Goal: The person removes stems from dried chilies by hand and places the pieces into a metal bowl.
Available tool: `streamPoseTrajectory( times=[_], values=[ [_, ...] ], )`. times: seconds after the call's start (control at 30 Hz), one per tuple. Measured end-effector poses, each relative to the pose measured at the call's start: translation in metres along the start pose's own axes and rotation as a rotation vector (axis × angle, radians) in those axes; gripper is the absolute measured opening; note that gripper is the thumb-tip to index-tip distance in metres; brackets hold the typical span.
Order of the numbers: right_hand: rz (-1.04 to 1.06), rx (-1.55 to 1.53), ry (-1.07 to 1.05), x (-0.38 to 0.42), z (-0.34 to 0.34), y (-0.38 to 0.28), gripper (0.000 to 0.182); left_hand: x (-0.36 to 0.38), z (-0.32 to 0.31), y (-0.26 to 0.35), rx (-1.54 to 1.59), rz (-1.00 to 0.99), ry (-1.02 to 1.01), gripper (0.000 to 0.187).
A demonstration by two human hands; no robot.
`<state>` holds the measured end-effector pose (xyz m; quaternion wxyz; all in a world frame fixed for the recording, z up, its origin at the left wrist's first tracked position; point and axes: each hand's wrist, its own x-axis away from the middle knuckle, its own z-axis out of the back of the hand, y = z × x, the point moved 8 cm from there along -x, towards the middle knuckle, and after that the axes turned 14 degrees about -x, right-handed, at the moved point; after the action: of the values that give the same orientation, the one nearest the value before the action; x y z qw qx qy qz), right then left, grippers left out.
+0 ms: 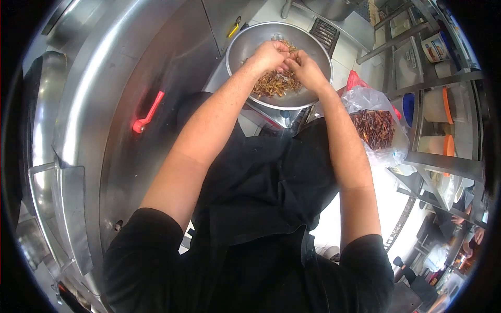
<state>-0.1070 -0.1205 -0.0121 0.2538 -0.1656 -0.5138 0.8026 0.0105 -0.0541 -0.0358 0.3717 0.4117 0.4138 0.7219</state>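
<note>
Over a wide metal bowl (250, 41), my left hand (269, 55) and my right hand (308, 71) meet with fingertips pinched together. Both are closed; whatever is between their fingers is too small and hidden to make out. Thin, dry, yellow-brown stem-like pieces (274, 85) lie heaped in the bowl below them, partly covered by the hands. To the right of my right forearm, a clear plastic bag (395, 145) stands open with many dark red dried chilies (373, 128) inside.
A steel equipment front with a red lever handle (152, 112) runs along my left. On the right stands a metal shelf rack (449, 168) holding tubs and containers. A large pot (331, 8) is beyond the bowl. Other people's hands (477, 236) show at the lower right.
</note>
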Motion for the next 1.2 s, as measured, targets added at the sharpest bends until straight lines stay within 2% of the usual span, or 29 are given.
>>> streamPoseTrajectory(
  times=[0.03,0.1,0.2,0.3,0.43,0.73,0.83,0.93,1.03,1.2],
  values=[
    [0.060,0.114,-0.003,0.002,0.001,-0.006,0.033,0.001,-0.002,0.001,0.012,0.000,-0.023,0.034],
    [-0.018,0.160,-0.028,0.002,0.002,-0.006,0.036,0.004,-0.007,0.000,0.035,0.001,-0.070,0.036],
    [-0.099,0.179,0.005,-0.003,0.005,0.001,0.036,-0.003,-0.003,-0.006,-0.156,0.077,-0.028,0.033],
    [-0.062,0.190,0.056,-0.004,0.009,0.006,0.037,0.007,0.003,0.005,-1.005,-0.176,0.155,0.035],
    [-0.048,0.178,0.103,-0.003,0.016,0.005,0.037,0.015,-0.014,-0.010,-1.250,-0.052,-0.114,0.031],
    [-0.086,0.170,0.070,-0.001,0.014,0.005,0.040,0.022,-0.009,-0.005,-1.258,0.007,-0.137,0.029],
    [-0.096,0.196,0.071,-0.002,0.015,0.007,0.040,0.016,-0.002,-0.006,-1.200,0.012,-0.079,0.025],
    [-0.124,0.187,0.073,0.000,0.017,0.003,0.042,0.009,0.006,-0.003,-1.118,-0.081,-0.063,0.023],
    [-0.131,0.149,0.067,-0.003,0.016,0.005,0.047,0.004,0.017,0.001,-0.879,-0.113,0.034,0.021],
    [-0.334,-0.172,0.057,0.000,0.013,0.022,0.042,0.004,0.017,0.006,-0.467,-0.115,-0.034,0.024]
  ],
)
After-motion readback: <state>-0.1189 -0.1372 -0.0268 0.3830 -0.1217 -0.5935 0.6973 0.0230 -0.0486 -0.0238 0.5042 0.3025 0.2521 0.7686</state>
